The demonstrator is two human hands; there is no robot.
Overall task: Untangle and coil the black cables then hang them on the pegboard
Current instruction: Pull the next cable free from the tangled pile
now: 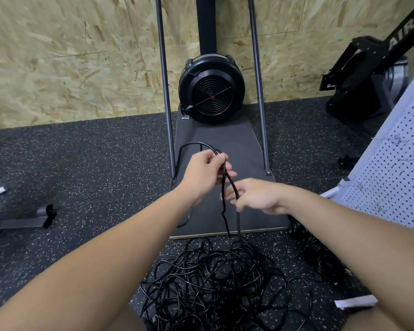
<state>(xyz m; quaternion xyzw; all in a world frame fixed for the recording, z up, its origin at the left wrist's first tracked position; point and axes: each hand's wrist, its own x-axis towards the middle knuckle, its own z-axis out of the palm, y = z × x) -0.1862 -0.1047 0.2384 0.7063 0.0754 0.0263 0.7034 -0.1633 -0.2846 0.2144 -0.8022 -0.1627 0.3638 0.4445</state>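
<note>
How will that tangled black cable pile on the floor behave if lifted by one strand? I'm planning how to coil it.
Probably floppy: the strands held by the left hand and right hand hang limp toward the cable pile. Its loops cross densely, so one pulled strand would likely snag and drag others along.

Chipboard panelling (58, 56) is covering the wall ahead, meeting a dark speckled rubber floor (81, 163). A black fan machine (212, 89) is sitting on a dark platform (237, 144) between two slanting metal poles (164, 87). More black gym equipment (368, 75) is standing off right.
</note>
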